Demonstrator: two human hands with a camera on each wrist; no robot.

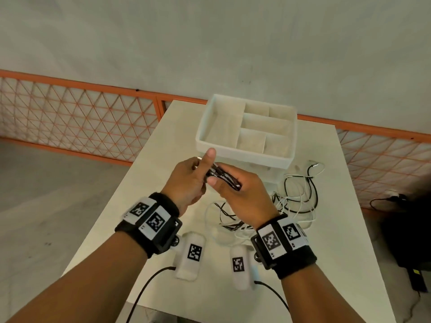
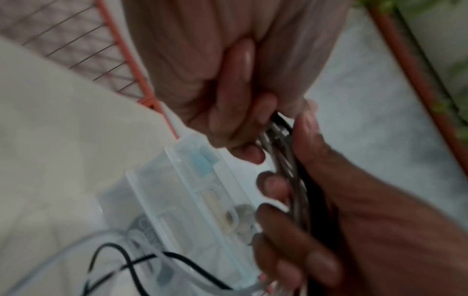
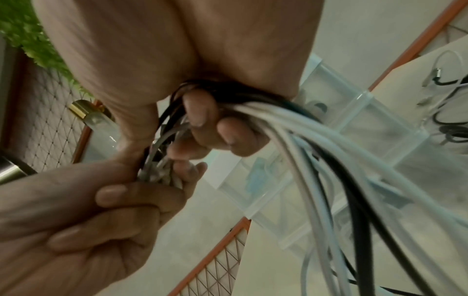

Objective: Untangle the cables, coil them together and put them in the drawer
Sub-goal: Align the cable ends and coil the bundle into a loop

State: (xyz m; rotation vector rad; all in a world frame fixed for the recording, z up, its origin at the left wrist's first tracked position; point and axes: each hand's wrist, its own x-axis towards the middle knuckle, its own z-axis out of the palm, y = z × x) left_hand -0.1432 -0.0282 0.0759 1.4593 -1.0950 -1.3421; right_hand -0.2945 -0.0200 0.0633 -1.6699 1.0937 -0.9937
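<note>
Several black and white cables (image 1: 224, 177) are gathered into a bundle that both hands hold above the table, just in front of the drawer. My left hand (image 1: 197, 174) pinches the plug ends, thumb up. My right hand (image 1: 236, 193) has its fingers (image 3: 215, 125) curled round the bundle (image 3: 316, 152). The cables' loose lengths (image 1: 299, 198) trail down and lie tangled on the table to the right. The white drawer (image 1: 256, 157), an open tray with several compartments, stands at the back of the table. In the left wrist view the cables (image 2: 291, 160) run between both hands beside the drawer (image 2: 202, 200).
Two white blocks with printed tags (image 1: 191, 256) (image 1: 240, 268) lie near the front edge of the white table (image 1: 331, 252). An orange mesh fence (image 1: 81, 127) runs behind the table. A black bag (image 1: 408, 231) sits on the floor at the right.
</note>
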